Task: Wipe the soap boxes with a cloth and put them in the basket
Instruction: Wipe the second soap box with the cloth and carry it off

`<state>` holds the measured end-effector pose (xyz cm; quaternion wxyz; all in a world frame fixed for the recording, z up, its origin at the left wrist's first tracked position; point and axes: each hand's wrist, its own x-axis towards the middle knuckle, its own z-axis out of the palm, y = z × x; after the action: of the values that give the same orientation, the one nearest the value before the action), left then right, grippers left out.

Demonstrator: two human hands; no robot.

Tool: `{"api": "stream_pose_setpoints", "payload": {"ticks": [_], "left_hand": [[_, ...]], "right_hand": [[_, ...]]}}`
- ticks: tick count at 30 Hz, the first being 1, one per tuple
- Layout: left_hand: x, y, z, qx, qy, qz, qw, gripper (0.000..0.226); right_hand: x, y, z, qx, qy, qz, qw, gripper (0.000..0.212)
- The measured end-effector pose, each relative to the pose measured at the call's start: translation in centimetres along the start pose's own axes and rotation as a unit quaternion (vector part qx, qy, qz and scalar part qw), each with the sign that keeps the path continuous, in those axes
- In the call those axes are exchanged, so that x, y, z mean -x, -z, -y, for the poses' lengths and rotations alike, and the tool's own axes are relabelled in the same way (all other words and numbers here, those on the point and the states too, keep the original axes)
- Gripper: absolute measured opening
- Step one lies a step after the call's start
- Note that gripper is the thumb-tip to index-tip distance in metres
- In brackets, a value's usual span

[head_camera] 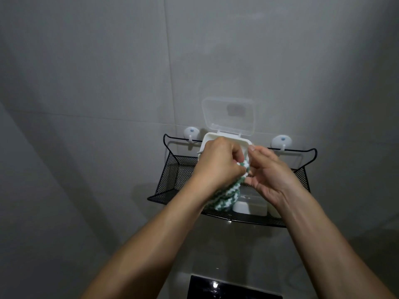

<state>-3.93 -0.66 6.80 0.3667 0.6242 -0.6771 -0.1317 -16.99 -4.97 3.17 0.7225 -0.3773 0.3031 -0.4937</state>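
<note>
Against the grey tiled wall (108,83), black mesh basket (172,175) hangs by its top wire from two white suction hooks (191,133); wire rim, open weave, stiff enough to take light loads

Inside the basket, low right: at least one more white soap box with clear lid (250,205), partly hidden behind the forearms; count of the rest uncertain

Above the basket, held at about rim height: white soap box (210,140), its clear hinged lid (228,115) flipped up and standing near upright against the wall. Judged light, thin rigid plastic, smooth and likely slippery; the hinge looks the weak point, so hold should go on the white base's side walls, never the lid

Left hand (218,162) curled over the box's front, fingers bunched around the green-and-white cloth (224,195), which is soft, knitted, and trails down below the wrist

Right hand (267,171) fingers bent, thumb and fingertips pinching the cloth's upper edge beside the box corner; whether it also touches the box cannot be told

Step judged: wiping under way, box not yet placed in the basket
</note>
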Motion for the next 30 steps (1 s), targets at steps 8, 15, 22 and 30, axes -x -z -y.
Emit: {"api": "stream_pose_setpoints", "payload": {"ticks": [8, 15, 22, 30], "left_hand": [[0.1, -0.5, -0.7, 0.005, -0.003, -0.057, 0.998, 0.004], [0.1, 0.8, 1.1, -0.139, -0.110, 0.005, 0.984, 0.012], [-0.9, 2.3, 3.3, -0.156, -0.115, 0.012, 0.981, 0.014], [-0.5, 1.6, 2.3, -0.160, -0.206, 0.041, 0.965, 0.017]], "right_hand": [[-0.3, -0.7, 0.4, 0.034, 0.013, -0.046, 0.998, 0.014], [-0.5, -0.4, 1.2, 0.091, 0.017, -0.064, 0.994, 0.013], [-0.6, -0.1, 1.5, 0.112, 0.008, -0.078, 0.991, 0.012], [-0.7, -0.1, 0.9, 0.142, 0.022, -0.048, 0.989, 0.013]]}}
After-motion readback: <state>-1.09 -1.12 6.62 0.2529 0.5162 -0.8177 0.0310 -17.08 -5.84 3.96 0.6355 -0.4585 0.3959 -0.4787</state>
